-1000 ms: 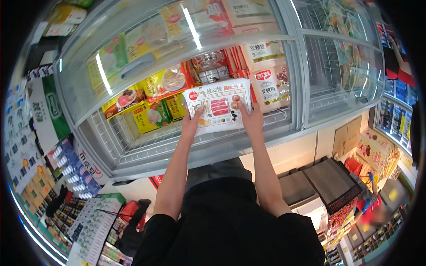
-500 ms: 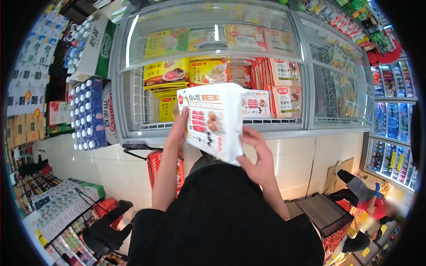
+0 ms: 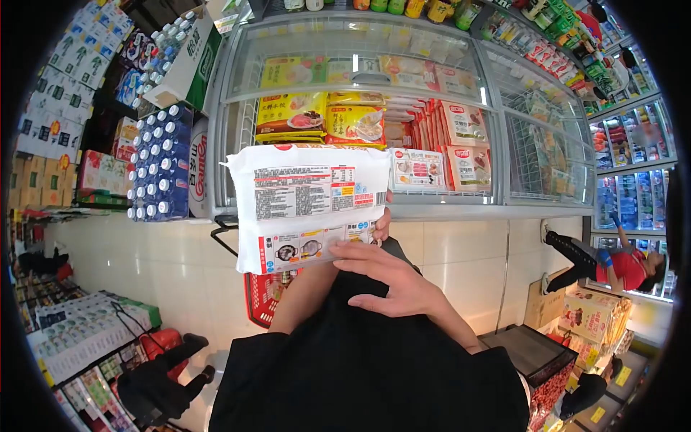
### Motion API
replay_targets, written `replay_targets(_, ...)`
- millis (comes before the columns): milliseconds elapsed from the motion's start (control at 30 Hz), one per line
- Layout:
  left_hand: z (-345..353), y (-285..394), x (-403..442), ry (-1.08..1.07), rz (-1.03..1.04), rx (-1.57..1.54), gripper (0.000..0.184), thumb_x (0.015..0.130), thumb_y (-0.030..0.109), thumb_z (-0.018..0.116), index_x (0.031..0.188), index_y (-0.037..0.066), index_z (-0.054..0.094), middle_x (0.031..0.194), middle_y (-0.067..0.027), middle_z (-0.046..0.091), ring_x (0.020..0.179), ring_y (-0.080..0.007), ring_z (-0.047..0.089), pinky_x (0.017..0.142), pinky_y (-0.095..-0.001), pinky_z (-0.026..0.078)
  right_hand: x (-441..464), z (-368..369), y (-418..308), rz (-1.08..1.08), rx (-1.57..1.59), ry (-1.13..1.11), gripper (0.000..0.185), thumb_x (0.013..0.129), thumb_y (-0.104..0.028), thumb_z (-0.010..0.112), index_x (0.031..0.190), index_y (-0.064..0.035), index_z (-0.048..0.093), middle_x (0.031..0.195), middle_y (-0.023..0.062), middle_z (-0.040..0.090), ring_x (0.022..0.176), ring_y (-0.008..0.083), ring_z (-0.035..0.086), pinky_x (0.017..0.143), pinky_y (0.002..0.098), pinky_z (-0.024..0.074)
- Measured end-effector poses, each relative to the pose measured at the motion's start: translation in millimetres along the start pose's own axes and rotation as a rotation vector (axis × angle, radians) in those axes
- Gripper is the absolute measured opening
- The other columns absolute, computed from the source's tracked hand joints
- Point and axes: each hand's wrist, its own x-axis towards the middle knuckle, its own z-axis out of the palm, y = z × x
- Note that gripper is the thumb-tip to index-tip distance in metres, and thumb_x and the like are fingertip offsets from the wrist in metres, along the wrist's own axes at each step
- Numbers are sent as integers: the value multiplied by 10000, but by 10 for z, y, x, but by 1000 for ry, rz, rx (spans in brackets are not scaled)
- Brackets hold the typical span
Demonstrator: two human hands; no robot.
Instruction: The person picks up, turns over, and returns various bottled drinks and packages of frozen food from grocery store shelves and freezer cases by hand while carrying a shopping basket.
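A white frozen-food package (image 3: 313,191) is tilted up in front of me, its back showing printed text, a barcode and small cooking pictures. My left hand (image 3: 383,225) reaches behind it and grips it; fingers show at the right edge, while the rest is hidden. My right hand (image 3: 392,279) has its fingers stretched out, with the fingertips against the package's lower right part. Beyond lies an open-topped section of a chest freezer (image 3: 432,210), holding yellow dumpling bags (image 3: 355,124), red-and-white bags (image 3: 469,167) and a similar white package (image 3: 417,169).
A red shopping basket (image 3: 265,299) stands on the floor below the package. Blue-packed bottles (image 3: 162,165) are stacked left of the freezer. A person in red (image 3: 622,270) is at the right, another in dark clothes (image 3: 155,385) at lower left. A dark-topped stand (image 3: 529,353) is at lower right.
The package has turned from its printed front to its back and moved left. My left hand has gone behind it; my right hand has moved from its right side to its lower edge.
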Motion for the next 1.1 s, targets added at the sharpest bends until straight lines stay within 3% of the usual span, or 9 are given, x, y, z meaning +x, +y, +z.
replay_targets(400, -9, 7, -196, 147, 65, -26, 914, 739, 629, 573, 1249, -97, 354, 1001, -277, 531, 891, -375, 566, 828, -431, 472, -26, 7, 82, 40, 11, -12, 606, 768, -113, 696, 1312, -19, 448, 1382, 135, 429, 1288, 288, 389, 1062, 406, 302)
replay_targets(467, -5, 16, -221, 164, 47, 84, 798, 810, 584, 529, 1275, -46, 377, 1063, -241, 542, 959, -348, 566, 871, -432, 467, -74, -46, 144, 176, 141, 175, 689, 789, -201, 692, 1371, -22, 368, 1414, 143, 385, 1315, 286, 353, 1066, 396, 285)
replay_targets(533, -36, -117, -243, 559, 435, -144, 590, 908, 475, 456, 1290, 27, 414, 1132, -181, 550, 969, -293, 584, 842, -400, 495, -41, -125, 218, 145, 38, 244, 772, 796, -257, 689, 1413, -22, 291, 1457, 147, 310, 1353, 275, 284, 1073, 398, 264)
replay_targets(567, -78, -98, -221, 665, 302, 56, 434, 964, 366, 398, 1287, 79, 443, 1143, -113, 575, 964, -243, 609, 801, -366, 524, 4, -159, 261, 99, 27, 298, 770, 781, -211, 698, 1408, -16, 297, 1462, 160, 293, 1358, 292, 268, 1084, 397, 248)
replay_targets(667, -16, -21, -152, 643, 178, 172, 426, 964, 351, 404, 1284, 74, 447, 1128, -103, 595, 956, -235, 625, 774, -360, 542, 92, -210, 289, 100, 5, 401, 793, 781, -164, 696, 1424, -18, 256, 1492, 165, 217, 1379, 291, 218, 1094, 404, 231)
replay_targets(700, 154, -38, -43, 772, 187, 306, 343, 959, 348, 417, 1190, 124, 534, 1036, -66, 619, 871, -195, 630, 669, -338, 555, 95, -211, 338, 93, 113, 445, 806, 786, -162, 694, 1433, -23, 234, 1495, 155, 216, 1379, 282, 217, 1089, 409, 240)
replay_targets(867, 216, 25, 86, 829, 181, 443, 482, 955, 418, 412, 1321, 105, 436, 1219, -90, 565, 1038, -209, 602, 792, -347, 540, -58, -254, 550, 138, 364, 479, 844, 791, -156, 699, 1446, -23, 184, 1504, 125, 201, 1381, 258, 212, 1068, 424, 281)
replay_targets(967, 108, 119, 90, 929, 296, 534, 557, 956, 455, 396, 1347, 60, 364, 1204, -119, 567, 978, -234, 629, 821, -358, 525, -264, -374, 673, 100, 393, 539, 819, 822, -219, 669, 1445, -15, 179, 1460, 134, 290, 1331, 253, 319, 1035, 410, 334)
replay_targets(1100, -218, 370, -253, 1237, 266, 1169, 425, 914, 250, 546, 1228, -19, 448, 1101, -103, 599, 932, -153, 594, 802, -277, 484, -599, -742, 894, 252, 787, 683, 752, 875, -325, 589, 1424, 22, 209, 1305, 147, 459, 1184, 213, 472, 965, 335, 398)
